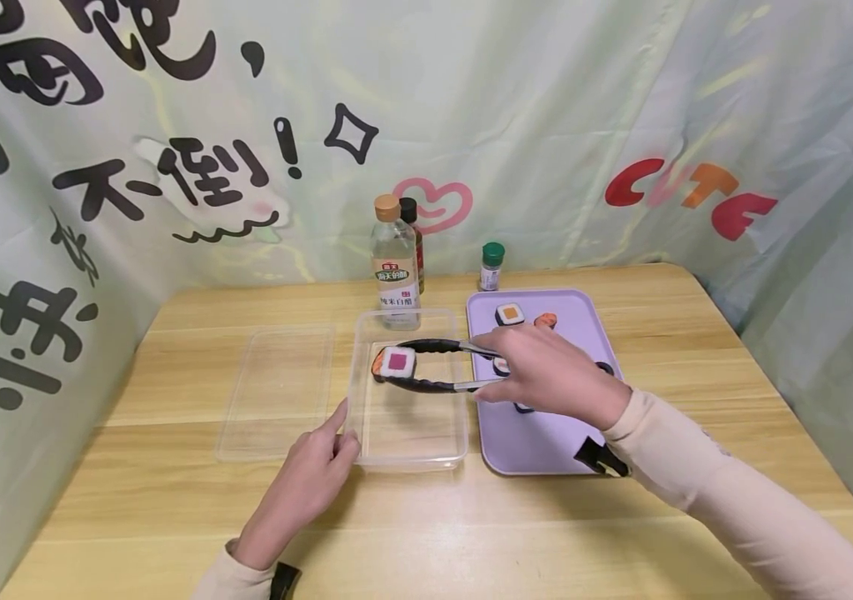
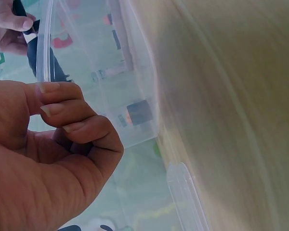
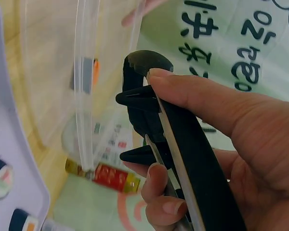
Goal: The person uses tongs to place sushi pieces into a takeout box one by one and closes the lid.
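Note:
My right hand (image 1: 554, 375) grips black and silver tongs (image 1: 432, 345), reaching leftward over the clear plastic container (image 1: 410, 459). Between the tong tips is a toy-like sushi roll (image 1: 398, 362) with white rice and a pink centre. Behind it an orange sushi piece (image 1: 377, 367) shows; in the left wrist view a dark, orange-edged piece (image 2: 139, 111) is seen through the container near its bottom. With curled fingers, my left hand (image 1: 314, 467) holds the container's near left rim; the fingertips (image 2: 50, 87) meet that rim in the left wrist view.
A purple tray (image 1: 531, 446) with several sushi pieces lies right of the container, partly under my right arm. Flat on the left is a clear lid (image 1: 276, 400). Behind stand a vinegar bottle (image 1: 395, 275), a black-capped bottle (image 1: 408, 210) and a green-lidded jar (image 1: 492, 262).

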Demonstrator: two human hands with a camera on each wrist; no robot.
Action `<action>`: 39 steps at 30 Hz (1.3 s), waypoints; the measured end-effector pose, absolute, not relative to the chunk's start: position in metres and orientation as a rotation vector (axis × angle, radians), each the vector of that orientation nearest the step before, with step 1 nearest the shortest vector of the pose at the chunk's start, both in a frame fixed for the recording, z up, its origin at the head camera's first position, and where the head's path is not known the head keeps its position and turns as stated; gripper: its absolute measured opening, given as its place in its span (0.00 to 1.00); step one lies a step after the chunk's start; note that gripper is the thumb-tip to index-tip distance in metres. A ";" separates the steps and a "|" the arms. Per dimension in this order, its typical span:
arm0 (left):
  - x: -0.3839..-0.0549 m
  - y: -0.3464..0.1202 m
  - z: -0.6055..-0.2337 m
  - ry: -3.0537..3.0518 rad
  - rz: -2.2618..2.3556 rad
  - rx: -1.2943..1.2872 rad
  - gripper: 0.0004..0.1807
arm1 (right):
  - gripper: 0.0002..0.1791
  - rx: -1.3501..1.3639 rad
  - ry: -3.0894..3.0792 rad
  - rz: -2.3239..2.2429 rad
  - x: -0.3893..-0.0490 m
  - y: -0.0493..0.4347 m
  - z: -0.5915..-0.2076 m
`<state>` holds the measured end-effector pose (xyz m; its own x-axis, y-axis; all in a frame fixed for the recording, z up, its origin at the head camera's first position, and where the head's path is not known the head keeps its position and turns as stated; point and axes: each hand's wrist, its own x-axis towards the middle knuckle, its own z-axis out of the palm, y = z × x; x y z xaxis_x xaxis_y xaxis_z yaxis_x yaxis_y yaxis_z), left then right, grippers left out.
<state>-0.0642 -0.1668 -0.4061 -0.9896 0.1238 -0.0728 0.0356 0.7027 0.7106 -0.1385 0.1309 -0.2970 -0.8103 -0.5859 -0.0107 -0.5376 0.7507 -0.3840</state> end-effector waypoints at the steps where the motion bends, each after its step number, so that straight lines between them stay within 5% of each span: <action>1: -0.064 -0.167 -0.406 2.795 1.158 0.130 0.31 | 0.33 -0.910 2.812 -0.547 -0.139 0.127 -0.298; 39: -0.064 -0.166 -0.406 2.783 1.158 0.101 0.32 | 0.20 -0.956 2.664 -0.312 -0.156 0.074 -0.322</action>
<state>-0.0639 -0.1655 -0.4060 -0.9899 0.1096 -0.0902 0.0133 0.7039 0.7101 -0.1561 0.0741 -0.3216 -0.7367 -0.6463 -0.1990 -0.5828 0.7561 -0.2979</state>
